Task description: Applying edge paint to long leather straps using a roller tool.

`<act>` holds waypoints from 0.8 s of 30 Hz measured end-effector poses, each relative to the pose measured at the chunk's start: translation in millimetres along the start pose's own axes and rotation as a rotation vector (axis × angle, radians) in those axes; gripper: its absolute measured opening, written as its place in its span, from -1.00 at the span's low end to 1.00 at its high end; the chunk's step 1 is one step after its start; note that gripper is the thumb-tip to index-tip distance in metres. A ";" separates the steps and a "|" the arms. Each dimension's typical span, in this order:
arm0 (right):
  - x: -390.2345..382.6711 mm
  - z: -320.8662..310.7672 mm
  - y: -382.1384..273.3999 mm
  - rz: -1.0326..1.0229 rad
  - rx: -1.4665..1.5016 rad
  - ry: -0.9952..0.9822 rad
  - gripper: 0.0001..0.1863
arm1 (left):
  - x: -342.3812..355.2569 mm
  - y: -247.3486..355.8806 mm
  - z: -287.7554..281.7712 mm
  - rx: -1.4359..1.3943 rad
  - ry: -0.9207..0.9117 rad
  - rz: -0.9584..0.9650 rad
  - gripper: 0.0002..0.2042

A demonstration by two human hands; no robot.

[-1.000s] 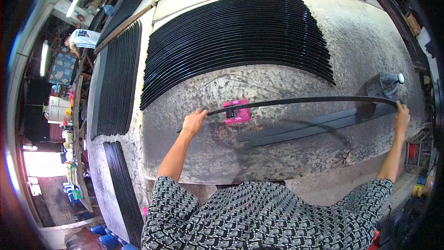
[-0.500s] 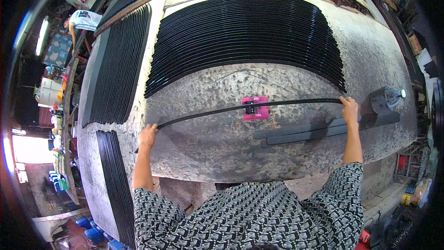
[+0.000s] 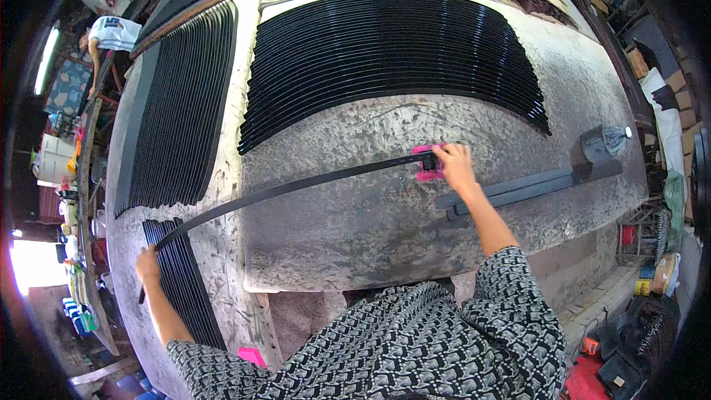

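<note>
1. Tabletop (image 3: 415, 222), grey, mottled and worn, fills most of the view and carries nearly everything else.
2. Strips (image 3: 392, 52), black and glossy, lie side by side in a wide fan across the far half of the tabletop, each one apart from its neighbour, probably so their surfaces do not touch. A second batch (image 3: 185, 104) lies the same way on the far left, and a smaller bundle (image 3: 178, 281) rests at the near left edge.
3. Rail (image 3: 518, 189), dark and flat, lies along the right side of the tabletop, ending at a grey block (image 3: 600, 147) at its far right end.
4. Long strip (image 3: 296, 185), black and thin, is the piece being handled. It runs from the near left up to the middle of the tabletop, held at both ends so it sags a little and stays off the surface.
5. Left hand (image 3: 148, 265) is at the near left, above the small bundle, with fingers clenched around the strip's left end.
6. Right hand (image 3: 453, 163) is at the middle, fingers closed on the strip's right end, just where it meets the clamp.
7. Pink clamp (image 3: 426, 163) sits on the tabletop under the right hand, partly hidden by it; the strip seems to pass through it.
</note>
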State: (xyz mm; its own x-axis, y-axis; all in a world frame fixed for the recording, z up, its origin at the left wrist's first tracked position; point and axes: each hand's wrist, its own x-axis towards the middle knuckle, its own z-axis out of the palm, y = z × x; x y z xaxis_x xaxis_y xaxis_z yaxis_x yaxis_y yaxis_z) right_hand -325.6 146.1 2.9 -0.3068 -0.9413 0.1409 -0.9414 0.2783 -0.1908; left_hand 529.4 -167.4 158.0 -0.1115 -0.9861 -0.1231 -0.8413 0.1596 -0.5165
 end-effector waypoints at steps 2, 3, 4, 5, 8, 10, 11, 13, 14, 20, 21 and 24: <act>6.2 8.1 -40.4 -0.052 0.008 0.056 -0.52 | -3.2 -44.7 -0.4 0.060 0.045 -0.068 -0.81; 9.2 12.9 -57.1 -0.074 0.063 0.048 -0.49 | -7.4 -67.5 -3.7 0.066 0.082 -0.085 -0.80; 13.0 16.2 -73.2 -0.077 0.058 -0.005 -0.46 | -10.8 -85.9 -7.7 0.071 0.118 -0.102 -0.80; 13.7 21.8 -81.0 -0.084 0.061 -0.010 -0.45 | -5.8 -93.1 -18.9 0.064 0.123 -0.090 -0.80; 15.1 29.2 -109.2 -0.088 0.156 -0.115 -0.43 | -9.1 -120.2 -37.4 0.171 0.036 -0.159 -0.80; 10.4 27.6 -120.4 -0.120 0.251 -0.198 -0.44 | -15.6 -140.5 -41.5 0.219 0.107 -0.207 -0.80; 9.3 21.9 -122.9 -0.138 0.306 -0.269 -0.44 | -19.2 -150.9 -45.5 0.246 0.068 -0.224 -0.81; 5.5 6.0 -118.3 -0.150 0.365 -0.329 -0.44 | -33.4 -157.6 -43.4 0.302 0.136 -0.224 -0.80; 3.2 -2.9 -109.6 -0.195 0.497 -0.430 -0.47 | -36.4 -159.9 -45.2 0.357 0.198 -0.224 -0.79; -41.6 -86.5 -2.8 0.830 1.622 -0.249 -0.43 | -25.6 20.5 -41.0 -0.111 0.064 0.176 -0.78; -60.9 -86.8 41.2 0.932 1.737 -0.176 -0.37 | -15.7 105.6 -71.3 -0.291 0.064 0.309 -0.78; -92.2 -71.9 149.0 1.020 1.910 -0.107 -0.28 | -43.4 253.4 -136.7 -0.629 -0.066 0.523 -0.72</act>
State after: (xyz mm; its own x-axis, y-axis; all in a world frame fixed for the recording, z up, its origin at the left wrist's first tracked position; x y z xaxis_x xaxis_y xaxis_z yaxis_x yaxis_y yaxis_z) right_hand -447.7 288.0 31.4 -0.4054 -0.6545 -0.6382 0.7629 0.1424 -0.6306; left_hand 248.8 -90.5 148.3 -0.5570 -0.7832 -0.2763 -0.8305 0.5232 0.1911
